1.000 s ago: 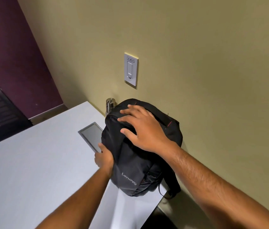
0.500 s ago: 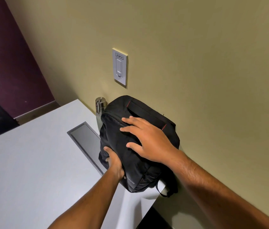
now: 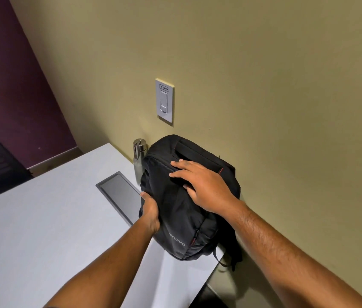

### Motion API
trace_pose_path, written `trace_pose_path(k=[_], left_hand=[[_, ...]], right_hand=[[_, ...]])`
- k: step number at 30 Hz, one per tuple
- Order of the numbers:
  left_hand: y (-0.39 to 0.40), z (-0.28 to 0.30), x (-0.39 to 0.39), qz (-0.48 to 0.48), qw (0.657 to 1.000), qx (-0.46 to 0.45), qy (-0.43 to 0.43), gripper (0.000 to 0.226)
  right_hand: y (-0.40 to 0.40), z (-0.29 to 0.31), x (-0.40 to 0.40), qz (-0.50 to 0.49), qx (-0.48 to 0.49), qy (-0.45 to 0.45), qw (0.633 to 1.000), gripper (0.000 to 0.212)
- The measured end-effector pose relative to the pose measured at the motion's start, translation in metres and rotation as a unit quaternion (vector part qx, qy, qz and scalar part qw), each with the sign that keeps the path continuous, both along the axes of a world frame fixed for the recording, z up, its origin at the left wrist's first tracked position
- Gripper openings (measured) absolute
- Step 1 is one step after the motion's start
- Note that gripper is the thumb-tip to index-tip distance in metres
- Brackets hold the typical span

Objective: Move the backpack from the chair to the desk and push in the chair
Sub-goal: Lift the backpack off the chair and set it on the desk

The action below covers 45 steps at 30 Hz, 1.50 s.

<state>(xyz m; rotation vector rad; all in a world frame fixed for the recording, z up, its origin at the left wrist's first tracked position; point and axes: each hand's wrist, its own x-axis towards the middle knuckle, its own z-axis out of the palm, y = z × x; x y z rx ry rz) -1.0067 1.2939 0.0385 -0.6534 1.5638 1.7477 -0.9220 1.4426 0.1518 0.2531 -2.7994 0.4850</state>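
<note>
Head view: we find the backpack (image 3: 182,203) already on the desk (image 3: 49,218), lying against the wall (image 3: 264,85) beside a metal bottle (image 3: 139,158), one strap hanging over the desk edge. The first part we judge done; the chair is out of sight and, we judge, remains to be pushed in. The left hand (image 3: 151,211) cups the bag's left side, fingers hidden. The right hand (image 3: 204,185) lies flat on top, fingers spread, gripping nothing.

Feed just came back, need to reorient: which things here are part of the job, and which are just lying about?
Job: backpack, desk, left hand and right hand on the backpack.

Lying about: metal bottle, grey desk hatch, wall switch.
</note>
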Motion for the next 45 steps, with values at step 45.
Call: trace_pose_path(k=[45], left_hand=[[-0.216, 0.094, 0.392, -0.414, 0.564, -0.558, 0.446, 0.072]], right_hand=[[-0.158, -0.043, 0.327, -0.074, 0.185, -0.091, 0.976, 0.095]])
